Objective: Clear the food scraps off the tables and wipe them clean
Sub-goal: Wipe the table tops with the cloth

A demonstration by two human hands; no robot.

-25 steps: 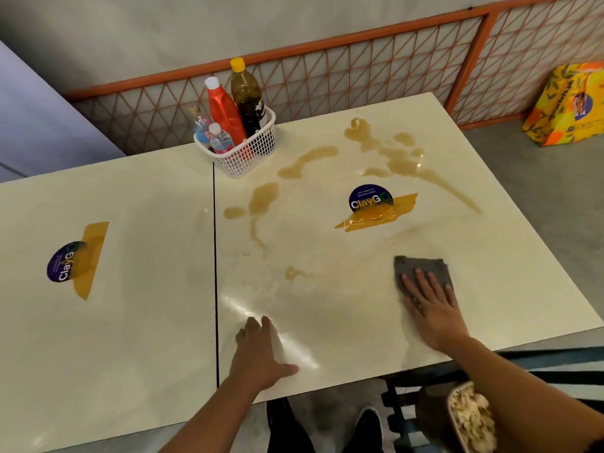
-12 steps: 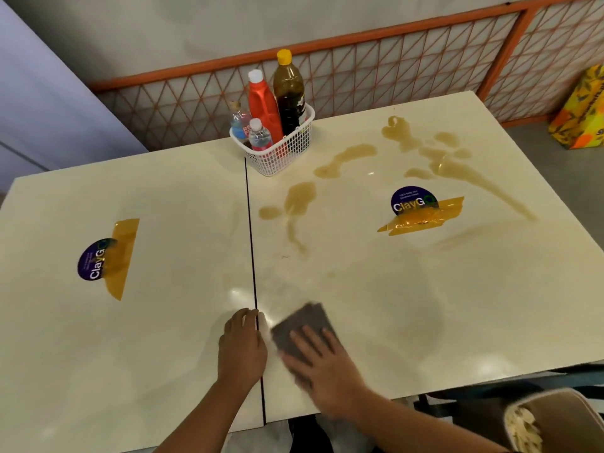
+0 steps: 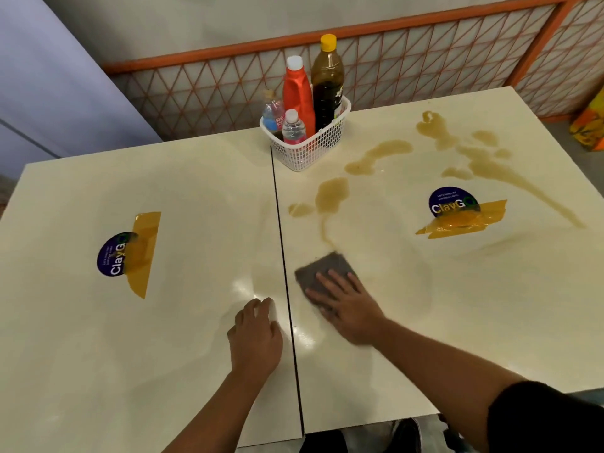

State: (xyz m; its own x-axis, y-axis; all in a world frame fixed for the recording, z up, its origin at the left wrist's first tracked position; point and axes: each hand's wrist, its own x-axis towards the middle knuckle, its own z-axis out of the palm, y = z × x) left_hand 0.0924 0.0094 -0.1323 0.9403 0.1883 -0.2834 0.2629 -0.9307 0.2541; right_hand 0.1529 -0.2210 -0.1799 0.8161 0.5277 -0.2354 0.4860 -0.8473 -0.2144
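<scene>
Two cream tables stand pushed together, the left table (image 3: 81, 338) and the right table (image 3: 490, 322), with a dark seam between them. My right hand (image 3: 346, 302) presses a grey cloth (image 3: 322, 268) flat on the right table just right of the seam, fingers straight. The cloth sits at the lower end of a brown sauce streak (image 3: 330, 197). More brown spills (image 3: 483, 158) spread across the far right of that table. My left hand (image 3: 256, 338) rests on the left table beside the seam, fingers loosely bent, holding nothing.
A white mesh basket (image 3: 307, 148) of sauce bottles stands at the back by the seam. Each table carries a round purple sticker (image 3: 452, 202) with yellow tape. An orange lattice fence (image 3: 392, 60) runs behind the tables. A yellow bag (image 3: 591, 125) lies at the far right.
My right hand swept the cloth from the right table's right side to the near seam, then pushed it farther up to the streak. My left hand shifted onto the left table.
</scene>
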